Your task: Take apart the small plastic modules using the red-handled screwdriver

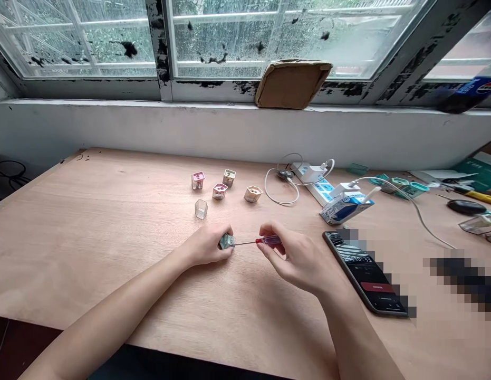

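Observation:
My left hand (211, 244) is closed around a small green clear-sided block (226, 241), holding it low over the wooden table. In my right hand (295, 256) is a screwdriver (271, 240) with a red and purple see-through handle. Its thin shaft points left, and the tip meets the right side of the green block; whether it sits in a hole I cannot tell. Just behind my left hand stands a clear hollow cup (201, 209). Farther back are two pink-topped blocks, one (198, 180) behind the other (219, 191), and two cream-topped ones, a square (229, 178) and a hexagonal (253, 193).
Right of my right hand lies a phone (366, 274) with its screen lit. Behind it are a blue and white carton (346, 207), a power strip (318, 184) and white cables (411, 206). Teal pieces (413, 189) and a black mouse-like object (465, 207) lie at the far right.

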Demonstrator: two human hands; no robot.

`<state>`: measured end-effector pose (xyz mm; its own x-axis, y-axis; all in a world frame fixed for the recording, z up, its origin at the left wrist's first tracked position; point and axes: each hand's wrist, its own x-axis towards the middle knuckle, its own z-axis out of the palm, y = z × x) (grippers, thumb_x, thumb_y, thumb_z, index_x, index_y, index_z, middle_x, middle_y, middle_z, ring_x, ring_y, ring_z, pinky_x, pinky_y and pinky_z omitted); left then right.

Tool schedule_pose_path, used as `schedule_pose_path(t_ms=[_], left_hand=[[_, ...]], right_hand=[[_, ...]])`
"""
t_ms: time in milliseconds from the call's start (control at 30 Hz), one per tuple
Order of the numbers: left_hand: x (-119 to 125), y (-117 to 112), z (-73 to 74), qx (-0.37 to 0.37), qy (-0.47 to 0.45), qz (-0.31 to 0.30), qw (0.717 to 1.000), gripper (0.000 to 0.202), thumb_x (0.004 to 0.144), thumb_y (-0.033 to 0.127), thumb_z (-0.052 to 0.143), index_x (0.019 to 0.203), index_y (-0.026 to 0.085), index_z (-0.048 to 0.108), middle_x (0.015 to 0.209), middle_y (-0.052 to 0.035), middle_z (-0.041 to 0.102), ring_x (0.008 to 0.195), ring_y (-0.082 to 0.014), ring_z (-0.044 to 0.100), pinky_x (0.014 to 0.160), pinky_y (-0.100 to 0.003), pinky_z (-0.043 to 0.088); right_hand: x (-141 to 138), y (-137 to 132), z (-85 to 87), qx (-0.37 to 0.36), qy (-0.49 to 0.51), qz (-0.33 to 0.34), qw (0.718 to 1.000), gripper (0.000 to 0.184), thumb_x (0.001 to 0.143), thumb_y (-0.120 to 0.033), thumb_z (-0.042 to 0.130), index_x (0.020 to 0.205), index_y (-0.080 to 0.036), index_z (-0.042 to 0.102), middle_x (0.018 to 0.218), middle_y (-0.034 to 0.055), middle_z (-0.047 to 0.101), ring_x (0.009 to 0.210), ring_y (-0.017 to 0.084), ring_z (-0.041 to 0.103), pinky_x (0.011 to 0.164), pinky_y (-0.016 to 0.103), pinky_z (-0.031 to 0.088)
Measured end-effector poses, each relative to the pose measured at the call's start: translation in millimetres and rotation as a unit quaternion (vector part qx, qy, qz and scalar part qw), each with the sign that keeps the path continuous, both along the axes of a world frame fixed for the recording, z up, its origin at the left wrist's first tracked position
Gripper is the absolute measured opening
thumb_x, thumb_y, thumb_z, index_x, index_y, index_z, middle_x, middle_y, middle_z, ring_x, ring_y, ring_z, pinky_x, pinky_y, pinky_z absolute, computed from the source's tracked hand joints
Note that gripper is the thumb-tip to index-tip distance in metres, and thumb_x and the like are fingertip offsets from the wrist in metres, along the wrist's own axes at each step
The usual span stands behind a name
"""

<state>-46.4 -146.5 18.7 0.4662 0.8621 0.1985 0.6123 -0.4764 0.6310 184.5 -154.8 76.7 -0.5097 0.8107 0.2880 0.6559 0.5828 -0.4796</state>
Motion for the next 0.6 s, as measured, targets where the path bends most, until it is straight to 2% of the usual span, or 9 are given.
schedule_pose_path(t_ms=[67, 200, 267, 400, 600], left_hand=[[-0.2, 0.0, -0.6, 0.004, 0.001, 0.001, 1.000, 0.015, 0.077, 0.017, 0.064, 0.091, 0.018, 0.059, 0.076, 0.0005, 0.061, 0.068, -0.0136, 0.055, 0.063, -0.024, 0.041], [-0.1, 0.6, -1.4, 0.006, -0.003, 0.003, 1.000, 0.014, 0.077, 0.018, 0.064, 0.091, 0.018, 0.059, 0.078, -0.0002, 0.061, 0.070, -0.0141, 0.055, 0.063, -0.024, 0.041], [0.2, 0.8, -1.1, 0.004, -0.004, 0.003, 1.000, 0.015, 0.077, 0.018, 0.063, 0.091, 0.018, 0.059, 0.077, 0.0001, 0.061, 0.069, -0.0140, 0.055, 0.063, -0.024, 0.041], [0.4, 0.8, 0.3, -0.004, 0.000, 0.004, 1.000, 0.015, 0.077, 0.018, 0.063, 0.092, 0.018, 0.059, 0.074, 0.0008, 0.060, 0.067, -0.0140, 0.054, 0.062, -0.024, 0.041], [-0.1, 0.5, 0.8, -0.002, 0.001, 0.001, 1.000, 0.015, 0.077, 0.017, 0.064, 0.091, 0.018, 0.058, 0.076, 0.0009, 0.061, 0.067, -0.0137, 0.055, 0.061, -0.024, 0.040]], right_hand=[[-0.1, 0.2, -1.0, 0.002, 0.011, 0.005, 1.000, 0.011, 0.093, -0.029, 0.054, 0.085, -0.023, 0.055, 0.071, -0.0002, 0.068, 0.059, 0.014, 0.063, 0.054, 0.024, 0.043], [0.4, 0.7, -4.2, 0.033, -0.002, -0.032, 0.999, 0.027, 0.094, -0.042, 0.057, 0.076, -0.022, 0.056, 0.060, -0.0020, 0.062, 0.049, 0.013, 0.055, 0.049, 0.025, 0.037], [0.2, 0.0, -2.7, 0.034, -0.018, -0.036, 0.999, 0.024, 0.094, -0.042, 0.058, 0.080, -0.023, 0.056, 0.061, -0.0020, 0.064, 0.050, 0.013, 0.058, 0.049, 0.025, 0.037], [0.1, -1.3, 2.6, 0.013, -0.018, -0.009, 1.000, 0.011, 0.093, -0.031, 0.056, 0.086, -0.023, 0.055, 0.071, 0.0000, 0.071, 0.059, 0.015, 0.065, 0.052, 0.024, 0.041], [3.3, -0.1, -2.5, 0.055, -0.017, -0.018, 0.998, 0.026, 0.095, -0.042, 0.057, 0.079, -0.022, 0.061, 0.059, -0.0012, 0.063, 0.049, 0.013, 0.055, 0.049, 0.025, 0.037]])
